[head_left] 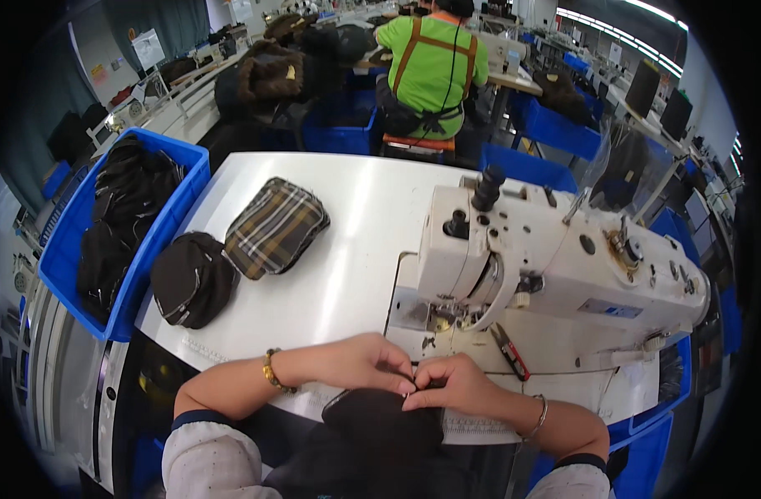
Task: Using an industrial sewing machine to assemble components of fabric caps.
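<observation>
Both hands meet at the near edge of the white sewing table (347,216), pinching a dark cloth piece (385,420). My left hand (374,363) has thumb and fingertips closed on its upper edge. Beside it, almost touching, my right hand (449,382) pinches the same edge. The cloth hangs down toward my lap; its lower part blends into dark clothing. Just beyond my hands stands a white sewing machine (555,258). Red-handled thread snips (510,353) lie on its bed, close to my right hand.
At left on the table sit a dark, round cap-like piece (193,280) and a plaid fabric piece (278,227). A blue bin (193,170) of dark cloth pieces stands beyond the left edge. Ahead, a person in a green shirt (434,71) sits facing away. Blue bins flank the right side.
</observation>
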Demonstrator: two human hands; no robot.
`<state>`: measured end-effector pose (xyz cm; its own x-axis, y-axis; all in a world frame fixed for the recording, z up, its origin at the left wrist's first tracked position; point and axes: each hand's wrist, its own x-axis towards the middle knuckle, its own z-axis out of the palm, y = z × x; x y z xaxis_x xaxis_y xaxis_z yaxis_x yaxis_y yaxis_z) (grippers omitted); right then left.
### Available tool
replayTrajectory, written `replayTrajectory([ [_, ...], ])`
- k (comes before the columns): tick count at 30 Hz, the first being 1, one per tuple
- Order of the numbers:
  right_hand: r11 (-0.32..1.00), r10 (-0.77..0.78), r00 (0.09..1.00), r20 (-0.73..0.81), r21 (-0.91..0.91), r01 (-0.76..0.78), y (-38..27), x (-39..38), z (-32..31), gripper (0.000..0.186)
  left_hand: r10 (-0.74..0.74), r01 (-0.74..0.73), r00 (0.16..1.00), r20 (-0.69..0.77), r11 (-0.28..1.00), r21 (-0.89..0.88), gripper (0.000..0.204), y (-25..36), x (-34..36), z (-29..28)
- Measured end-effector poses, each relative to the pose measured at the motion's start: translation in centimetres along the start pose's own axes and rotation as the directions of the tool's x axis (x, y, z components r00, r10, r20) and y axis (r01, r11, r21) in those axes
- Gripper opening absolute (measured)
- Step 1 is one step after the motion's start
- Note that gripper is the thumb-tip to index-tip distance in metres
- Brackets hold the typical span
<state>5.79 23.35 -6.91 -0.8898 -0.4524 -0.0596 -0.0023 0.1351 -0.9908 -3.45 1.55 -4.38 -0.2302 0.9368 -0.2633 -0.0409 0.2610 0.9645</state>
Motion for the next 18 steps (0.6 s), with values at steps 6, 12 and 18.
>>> replayTrajectory([
  [6,1.000,0.010,0.997,-0.082,-0.008,-0.011,-1.6,0.7,-1.3,0.022,0.014,-0.018,0.996,-0.092,0.999,-0.042,0.011,1.8,-0.1,-2.1],
  [12,0.998,-0.038,0.999,-0.030,0.049,0.039,-1.3,0.6,-0.9,0.020,-0.023,0.023,0.999,-0.032,1.000,-0.015,0.014,1.5,-0.2,-1.9],
  [18,0.999,-0.032,0.997,-0.068,-0.015,0.031,-1.3,0.3,-0.6,0.020,0.067,-0.064,0.997,-0.028,0.993,0.096,0.019,1.2,-0.3,-1.5],
])
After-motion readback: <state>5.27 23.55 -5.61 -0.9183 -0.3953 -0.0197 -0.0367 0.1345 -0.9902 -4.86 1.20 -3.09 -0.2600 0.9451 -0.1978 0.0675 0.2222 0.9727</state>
